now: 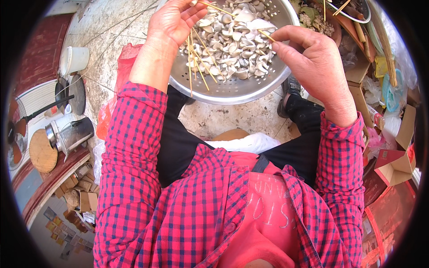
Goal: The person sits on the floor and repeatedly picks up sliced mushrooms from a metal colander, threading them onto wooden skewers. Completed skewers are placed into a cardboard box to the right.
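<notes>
A thin bamboo skewer (218,8) slants across the top of a steel colander (228,97). Its lower end is pinched between the thumb and forefinger of my right hand (306,55). At the top edge of the picture, the fingertips of my left hand (174,25) close around its other end, partly cut off. Pale mushroom pieces (249,20) cover the skewer's middle and appear threaded on it. Below lies a heap of torn grey-white oyster mushrooms (231,50). Several loose skewers (201,68) fan out beneath my left palm; whether that hand also holds them is hidden.
More mushrooms (313,21) and a metal bowl (363,16) with skewers stand at upper right. Cardboard boxes (397,164) and plastic bags crowd the right. A red plastic bag (125,63), a white bucket (76,60) and a fan (16,132) are left.
</notes>
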A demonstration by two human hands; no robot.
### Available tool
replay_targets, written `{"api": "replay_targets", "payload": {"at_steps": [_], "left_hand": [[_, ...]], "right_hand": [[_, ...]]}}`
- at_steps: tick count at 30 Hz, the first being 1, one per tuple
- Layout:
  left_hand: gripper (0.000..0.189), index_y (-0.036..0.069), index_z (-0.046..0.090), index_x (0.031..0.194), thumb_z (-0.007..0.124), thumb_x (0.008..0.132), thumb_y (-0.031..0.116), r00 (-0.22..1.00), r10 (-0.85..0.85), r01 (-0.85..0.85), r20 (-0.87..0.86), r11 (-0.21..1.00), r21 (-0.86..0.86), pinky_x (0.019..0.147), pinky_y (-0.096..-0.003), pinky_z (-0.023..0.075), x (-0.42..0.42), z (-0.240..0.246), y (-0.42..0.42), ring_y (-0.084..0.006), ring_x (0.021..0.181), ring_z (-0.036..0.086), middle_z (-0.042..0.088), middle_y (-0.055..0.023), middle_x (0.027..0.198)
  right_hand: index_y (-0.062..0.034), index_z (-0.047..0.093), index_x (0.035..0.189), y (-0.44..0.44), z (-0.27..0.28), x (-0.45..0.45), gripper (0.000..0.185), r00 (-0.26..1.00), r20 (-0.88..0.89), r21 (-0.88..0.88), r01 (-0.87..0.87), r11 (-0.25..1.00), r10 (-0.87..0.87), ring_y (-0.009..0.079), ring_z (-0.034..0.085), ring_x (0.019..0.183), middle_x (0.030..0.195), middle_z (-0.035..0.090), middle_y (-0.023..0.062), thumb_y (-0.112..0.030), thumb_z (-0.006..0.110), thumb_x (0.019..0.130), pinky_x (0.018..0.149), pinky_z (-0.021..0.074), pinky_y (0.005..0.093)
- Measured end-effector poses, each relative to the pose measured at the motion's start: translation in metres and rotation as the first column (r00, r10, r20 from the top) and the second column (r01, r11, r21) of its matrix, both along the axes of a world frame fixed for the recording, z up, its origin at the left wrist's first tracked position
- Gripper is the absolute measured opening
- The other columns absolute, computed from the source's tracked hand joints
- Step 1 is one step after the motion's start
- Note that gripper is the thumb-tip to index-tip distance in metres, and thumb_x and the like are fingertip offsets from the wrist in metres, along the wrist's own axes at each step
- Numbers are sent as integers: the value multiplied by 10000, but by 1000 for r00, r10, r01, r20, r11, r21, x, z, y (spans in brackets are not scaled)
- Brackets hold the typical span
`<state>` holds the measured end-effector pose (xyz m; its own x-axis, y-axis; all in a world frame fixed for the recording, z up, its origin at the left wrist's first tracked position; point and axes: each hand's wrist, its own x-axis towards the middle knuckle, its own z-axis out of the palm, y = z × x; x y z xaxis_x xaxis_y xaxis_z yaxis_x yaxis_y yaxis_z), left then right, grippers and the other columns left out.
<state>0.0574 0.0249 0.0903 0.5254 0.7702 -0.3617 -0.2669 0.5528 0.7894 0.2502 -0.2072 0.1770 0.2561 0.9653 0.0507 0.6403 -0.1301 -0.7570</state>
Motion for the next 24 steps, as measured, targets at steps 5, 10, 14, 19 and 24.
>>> {"api": "replay_targets", "payload": {"at_steps": [5, 10, 14, 19, 24], "left_hand": [[149, 22, 683, 1077, 659, 955, 104, 999, 8, -7, -32, 999, 34, 887, -426, 597, 1, 2, -2, -257, 896, 693, 715, -116, 963], [146, 21, 694, 1080, 645, 962, 92, 998, -38, 39, -52, 999, 7, 883, -416, 596, 1, 4, 0, -254, 927, 701, 730, -129, 1014], [146, 31, 709, 1083, 651, 965, 94, 990, -124, 120, -66, 991, -63, 879, -396, 593, 1, 2, -8, -244, 937, 709, 738, -109, 1029], [138, 104, 682, 1100, 693, 963, 105, 978, -208, 208, 7, 975, -76, 851, -363, 586, 17, 11, -52, -205, 963, 722, 744, -53, 1039], [229, 129, 629, 1182, 703, 967, 103, 984, -171, 165, -57, 983, -86, 833, -341, 581, 19, 22, -57, -190, 973, 722, 735, -50, 1083]], "right_hand": [[-21, 738, 1039, -1, 0, 2, 148, 1000, -2, 0, 1, 1000, -1, 51, 522, 667, 740, 631, -11, -109, 720, 922, 605, 436, 234], [-24, 742, 1027, -2, -2, 5, 138, 1000, 6, 37, -14, 999, 14, 50, 521, 666, 736, 624, -13, -100, 718, 915, 607, 434, 229], [-30, 741, 1019, -2, -3, 3, 132, 997, 70, 54, -30, 998, 26, 72, 540, 655, 732, 633, 15, -90, 722, 902, 610, 445, 241], [-41, 734, 1005, 1, -18, 2, 122, 986, 159, 157, -73, 985, 47, 114, 569, 639, 725, 647, 54, -83, 728, 891, 605, 462, 279], [-50, 736, 985, 1, -13, 0, 109, 994, 102, 76, -51, 996, 43, 167, 607, 645, 727, 658, 75, -103, 721, 890, 609, 484, 312]]}}
